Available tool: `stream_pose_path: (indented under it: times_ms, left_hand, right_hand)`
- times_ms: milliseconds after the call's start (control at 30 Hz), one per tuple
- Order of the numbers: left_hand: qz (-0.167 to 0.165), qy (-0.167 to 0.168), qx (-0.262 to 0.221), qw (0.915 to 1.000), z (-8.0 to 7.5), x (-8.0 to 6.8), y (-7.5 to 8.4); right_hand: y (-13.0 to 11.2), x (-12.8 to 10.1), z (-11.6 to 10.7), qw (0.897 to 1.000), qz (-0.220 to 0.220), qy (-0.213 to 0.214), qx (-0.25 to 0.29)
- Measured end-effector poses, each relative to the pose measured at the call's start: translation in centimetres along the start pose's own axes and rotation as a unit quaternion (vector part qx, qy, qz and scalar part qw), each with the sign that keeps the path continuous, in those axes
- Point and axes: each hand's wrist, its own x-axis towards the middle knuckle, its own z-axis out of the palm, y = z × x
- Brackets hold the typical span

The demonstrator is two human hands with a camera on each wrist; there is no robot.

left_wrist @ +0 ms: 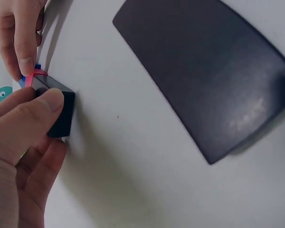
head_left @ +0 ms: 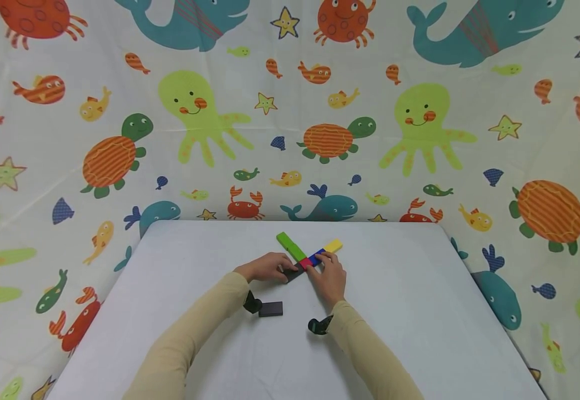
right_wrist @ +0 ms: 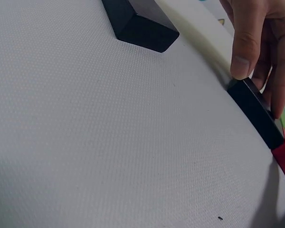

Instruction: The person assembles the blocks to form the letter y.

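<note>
My left hand [head_left: 271, 268] pinches a black block [head_left: 295, 273], thumb on one side and fingers on the other. That block lies end to end with a small red block [head_left: 305, 263]. My right hand [head_left: 331, 278] holds the red block and the blue block [head_left: 314, 259] beside it, its thumb at the red one and its fingers at the blue one. Beyond the blue block, a yellow block [head_left: 333, 245] continues the slanting row. A longer green piece [head_left: 290, 246] runs from the red block toward the back left. My fingers partly cover the black and blue blocks.
A loose dark block [head_left: 271, 309] lies on the white table [head_left: 400, 311], nearer me, beside my left wrist camera [head_left: 252, 303]. Behind the table hangs a cloth [head_left: 270, 166] printed with sea animals.
</note>
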Motion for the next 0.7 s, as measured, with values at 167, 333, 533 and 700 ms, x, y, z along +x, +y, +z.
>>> stream_pose_path:
  times_ms: [167, 333, 533, 700]
  left_hand:
    - [-0.004, 0.000, -0.007, 1.0000, -0.04, 0.21, 0.08]
    - [-0.003, 0.003, -0.010, 0.9999, -0.05, 0.37, 0.18]
    - [0.004, 0.006, -0.002, 1.0000, -0.06, 0.53, 0.37]
    - [0.006, 0.008, -0.003, 0.9999, -0.05, 0.81, 0.37]
  right_hand:
    - [0.47, 0.27, 0.23, 1.000, -0.007, 0.006, -0.005]
    - [0.65, 0.47, 0.14, 1.000, -0.008, 0.004, -0.003]
    - [0.65, 0.70, -0.13, 1.000, -0.006, -0.003, -0.002]
    - [0.53, 0.83, -0.45, 1.000, -0.008, -0.009, 0.001]
